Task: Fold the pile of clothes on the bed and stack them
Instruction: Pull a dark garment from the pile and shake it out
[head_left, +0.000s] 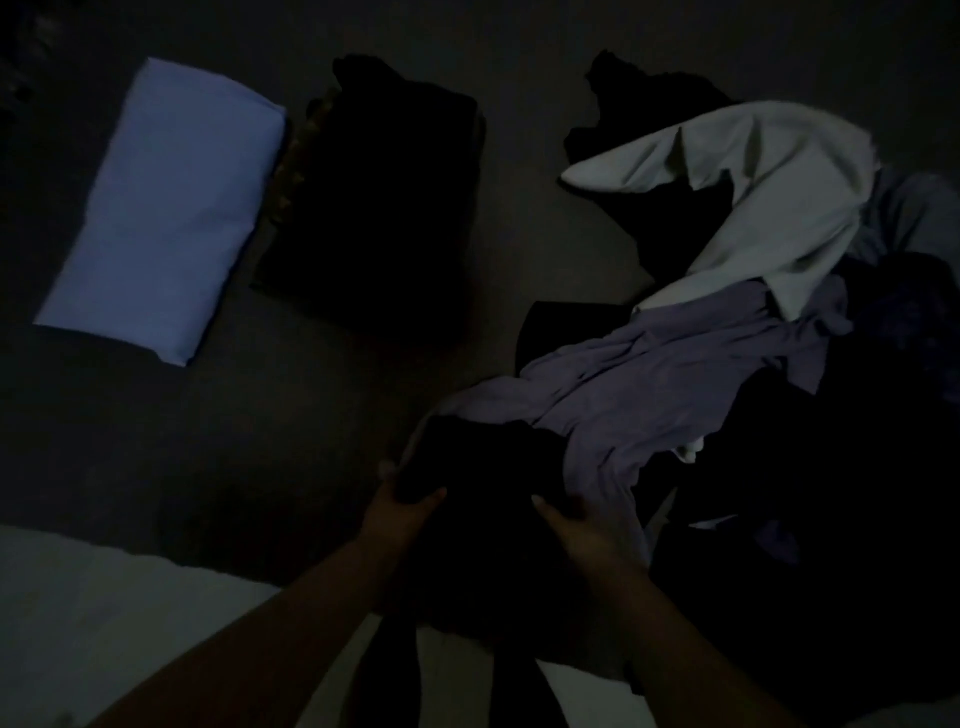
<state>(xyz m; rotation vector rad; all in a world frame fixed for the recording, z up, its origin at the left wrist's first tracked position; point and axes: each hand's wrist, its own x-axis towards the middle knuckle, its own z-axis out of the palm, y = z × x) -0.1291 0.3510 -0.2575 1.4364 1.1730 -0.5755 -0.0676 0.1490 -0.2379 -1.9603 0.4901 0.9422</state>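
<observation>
The room is very dim. A black garment (483, 519) lies at the near edge of the bed between my hands. My left hand (402, 506) grips its left side, thumb over the cloth. My right hand (576, 525) holds its right side. To the right sprawls the unfolded pile: a lilac garment (649, 384), a white shirt (769, 197) and dark clothes (831, 467). A folded light blue garment (161, 208) lies at far left. Beside it sits a folded dark stack (384, 208).
The dark bedspread (234, 441) shows bare between the folded items and my hands. A pale floor or sheet strip (104, 623) runs along the bottom left. Another black garment (649, 98) lies behind the white shirt.
</observation>
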